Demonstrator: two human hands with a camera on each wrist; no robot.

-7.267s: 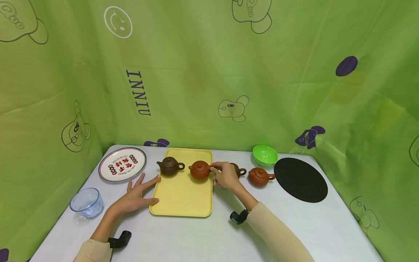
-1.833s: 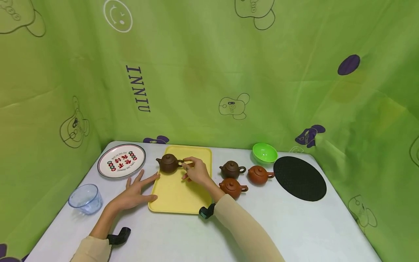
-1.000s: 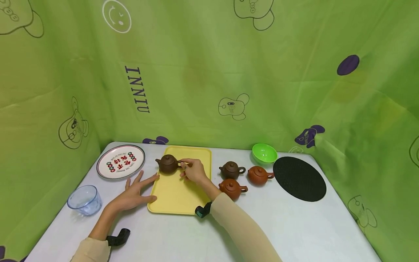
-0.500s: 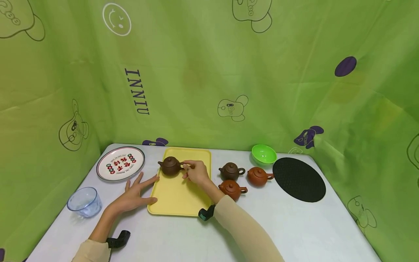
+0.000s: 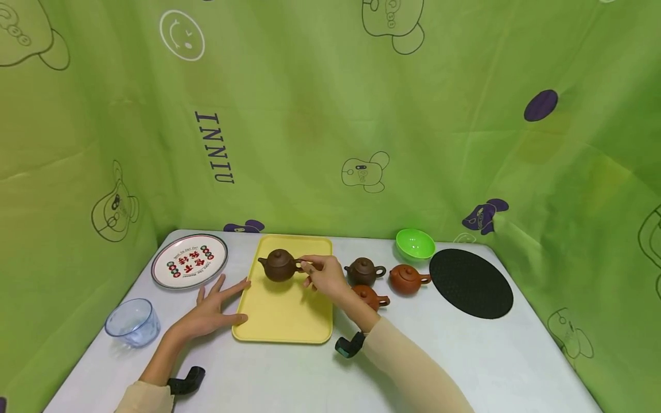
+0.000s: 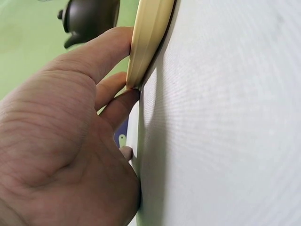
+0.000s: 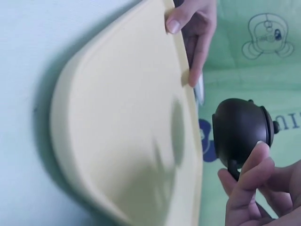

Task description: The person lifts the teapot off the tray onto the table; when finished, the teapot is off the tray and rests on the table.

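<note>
A dark brown teapot (image 5: 279, 265) hangs above the yellow tray (image 5: 281, 321), lifted clear of it in the right wrist view. My right hand (image 5: 328, 279) pinches its handle, mostly covered by the fingers. Along the tray's left side lies my left hand (image 5: 209, 312), fingers spread. In the left wrist view, the thumb and fingers of my left hand (image 6: 70, 117) touch the tray rim (image 6: 143, 44). Right of the tray stand a second dark brown teapot (image 5: 363, 272) and a reddish-brown teapot (image 5: 406, 279). Another reddish-brown teapot (image 5: 365, 295) is partly hidden by my right forearm.
A patterned white plate (image 5: 190, 261) lies at the back left, with a clear glass bowl (image 5: 133, 324) in front of it. At the back right are a green bowl (image 5: 415, 245) and a black oval mat (image 5: 471, 283). Green cloth (image 5: 289, 132) encloses the table.
The reddish-brown teapot that my right hand held now stands right of the tray. My right hand has taken the dark teapot's handle, lifted the teapot and moved it right. The left hand stays.
</note>
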